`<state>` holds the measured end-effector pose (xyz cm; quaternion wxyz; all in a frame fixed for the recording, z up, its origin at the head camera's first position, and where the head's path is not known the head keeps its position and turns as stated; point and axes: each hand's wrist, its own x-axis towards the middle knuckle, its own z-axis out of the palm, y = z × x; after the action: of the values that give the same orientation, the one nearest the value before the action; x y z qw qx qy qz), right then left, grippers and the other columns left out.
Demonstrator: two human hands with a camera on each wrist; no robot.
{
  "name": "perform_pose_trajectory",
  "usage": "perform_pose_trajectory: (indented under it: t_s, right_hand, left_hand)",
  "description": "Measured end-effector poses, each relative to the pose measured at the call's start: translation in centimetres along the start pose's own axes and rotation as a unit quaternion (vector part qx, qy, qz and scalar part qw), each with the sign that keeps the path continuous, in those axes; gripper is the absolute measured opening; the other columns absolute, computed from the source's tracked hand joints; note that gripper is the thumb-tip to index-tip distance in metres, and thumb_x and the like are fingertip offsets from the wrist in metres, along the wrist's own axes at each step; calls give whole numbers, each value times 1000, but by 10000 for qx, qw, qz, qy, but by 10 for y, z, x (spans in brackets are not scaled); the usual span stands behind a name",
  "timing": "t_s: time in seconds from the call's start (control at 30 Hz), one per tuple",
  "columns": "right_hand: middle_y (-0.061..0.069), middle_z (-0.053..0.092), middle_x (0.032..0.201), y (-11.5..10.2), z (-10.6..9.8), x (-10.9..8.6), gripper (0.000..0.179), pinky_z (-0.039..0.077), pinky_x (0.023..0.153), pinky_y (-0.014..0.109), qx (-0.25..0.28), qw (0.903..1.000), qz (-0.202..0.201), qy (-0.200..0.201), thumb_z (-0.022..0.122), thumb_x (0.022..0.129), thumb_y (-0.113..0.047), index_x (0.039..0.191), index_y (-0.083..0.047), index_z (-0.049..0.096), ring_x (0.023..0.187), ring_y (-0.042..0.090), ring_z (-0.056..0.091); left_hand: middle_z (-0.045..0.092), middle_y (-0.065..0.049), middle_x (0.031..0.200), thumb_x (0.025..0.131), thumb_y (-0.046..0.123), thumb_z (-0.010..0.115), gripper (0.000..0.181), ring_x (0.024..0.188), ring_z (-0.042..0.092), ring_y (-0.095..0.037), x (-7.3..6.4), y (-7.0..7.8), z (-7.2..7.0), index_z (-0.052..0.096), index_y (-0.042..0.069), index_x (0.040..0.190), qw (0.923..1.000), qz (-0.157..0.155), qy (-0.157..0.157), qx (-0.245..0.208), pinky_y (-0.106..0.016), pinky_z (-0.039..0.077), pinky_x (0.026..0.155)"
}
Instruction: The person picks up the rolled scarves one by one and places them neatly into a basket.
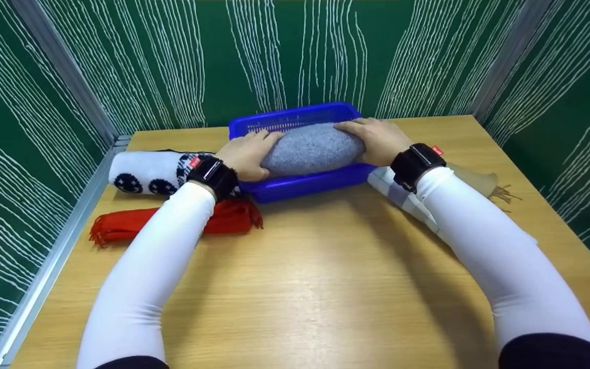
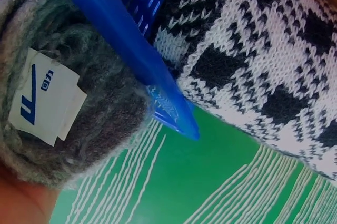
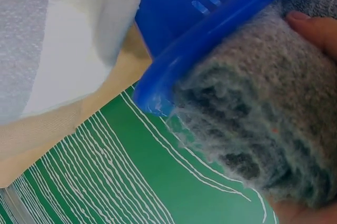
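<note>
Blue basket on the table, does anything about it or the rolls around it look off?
Nothing visible looks spilled or damaged. Only the blue basket seems slightly askew, its front slanting against the back edge of the table. The left hand and right hand hold the gray roll at the basket.

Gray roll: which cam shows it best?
Head: it shows the gray roll along its length, held by the left hand and right hand at its ends. Left wrist shows mainly one end, with a white tag; right wrist shows the other end and part of its side.
</note>
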<state>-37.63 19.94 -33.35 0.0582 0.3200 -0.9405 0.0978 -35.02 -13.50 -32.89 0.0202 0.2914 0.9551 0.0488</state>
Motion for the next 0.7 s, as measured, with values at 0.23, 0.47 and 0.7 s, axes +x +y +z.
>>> perform_pose_trajectory:
  t_s: [0.23,0.47,0.7]
  right_hand:
    - [28,57,157,2,3,3,83,44,120,70,23,10000,40,-69,91,85,-12,159,-12,53,142,53,56]
    - [28,57,158,3,4,4,81,43,122,68,66,9999,64,-117,91,85,-13,158,-10,55,144,52,55]
    - [26,57,158,6,6,7,77,41,124,66,201,9997,41,-96,91,86,-14,155,-9,58,147,51,53]
  left_hand:
    - [49,-19,164,95,21,77,88,152,48,-41,4,-1,3,32,13,170,10000,-36,-52,41,-58,40,127]
    - [50,-17,164,94,23,79,87,151,49,-38,6,-3,7,35,14,169,9999,-79,-90,-98,-57,42,126]
    - [52,-14,163,92,22,83,84,151,51,-35,9,-5,8,42,15,165,9991,-212,-95,-342,-55,41,128]
